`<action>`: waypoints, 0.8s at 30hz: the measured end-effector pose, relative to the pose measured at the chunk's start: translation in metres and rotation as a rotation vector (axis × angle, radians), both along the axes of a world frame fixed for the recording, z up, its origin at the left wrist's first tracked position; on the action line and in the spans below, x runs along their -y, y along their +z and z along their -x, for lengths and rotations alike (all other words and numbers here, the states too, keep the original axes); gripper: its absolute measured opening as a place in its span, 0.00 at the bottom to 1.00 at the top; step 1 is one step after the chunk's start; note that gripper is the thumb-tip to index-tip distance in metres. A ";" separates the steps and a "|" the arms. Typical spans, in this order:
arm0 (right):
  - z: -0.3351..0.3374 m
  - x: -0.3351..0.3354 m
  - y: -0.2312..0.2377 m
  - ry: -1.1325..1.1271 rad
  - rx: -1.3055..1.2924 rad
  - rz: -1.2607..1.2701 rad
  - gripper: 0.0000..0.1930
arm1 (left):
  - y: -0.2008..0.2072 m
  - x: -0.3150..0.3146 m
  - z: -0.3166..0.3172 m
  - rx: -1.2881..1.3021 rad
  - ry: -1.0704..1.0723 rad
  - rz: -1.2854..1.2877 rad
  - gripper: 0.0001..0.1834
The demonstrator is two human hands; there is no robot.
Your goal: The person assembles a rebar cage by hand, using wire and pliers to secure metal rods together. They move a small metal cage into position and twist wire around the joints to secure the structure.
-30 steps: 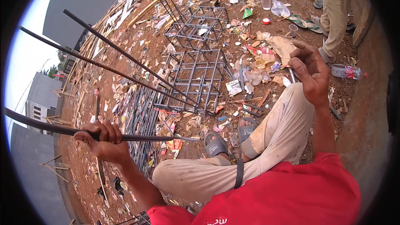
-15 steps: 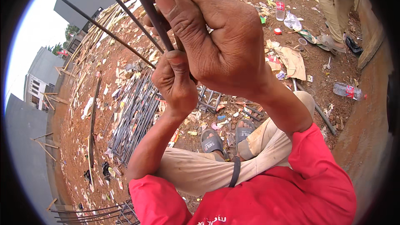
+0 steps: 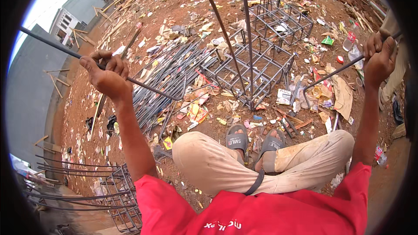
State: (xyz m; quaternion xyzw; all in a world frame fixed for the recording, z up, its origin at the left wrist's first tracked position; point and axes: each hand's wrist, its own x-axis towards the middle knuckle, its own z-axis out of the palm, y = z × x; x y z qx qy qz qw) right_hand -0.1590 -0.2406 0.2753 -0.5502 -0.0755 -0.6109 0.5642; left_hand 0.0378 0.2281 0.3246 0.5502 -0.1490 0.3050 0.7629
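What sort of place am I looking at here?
Most likely an outdoor construction site: steel-bar cages sit on littered reddish soil, a heap of dark rods lies nearby, and the left hand and right hand each hold a dark bar with a bent end.

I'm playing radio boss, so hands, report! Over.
Left hand: gripping a bent rod. Right hand: gripping another bent rod. Ahead, between both rods: rebar cage.

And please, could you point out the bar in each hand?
Left bar (image 3: 148, 88), head view: straight part near its bend.
Right bar (image 3: 333, 73), head view: straight part near its bend.
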 end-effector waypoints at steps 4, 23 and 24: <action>0.030 0.082 -0.030 -0.015 -0.035 -0.011 0.15 | -0.088 -0.083 -0.035 -0.138 0.285 -0.162 0.30; -0.090 -0.010 -0.053 -0.046 -0.127 0.130 0.12 | -0.409 -0.176 -0.100 -0.931 0.566 -1.490 0.28; -0.103 -0.019 -0.057 -0.056 -0.135 0.137 0.12 | -0.411 -0.177 -0.102 -0.918 0.556 -1.519 0.28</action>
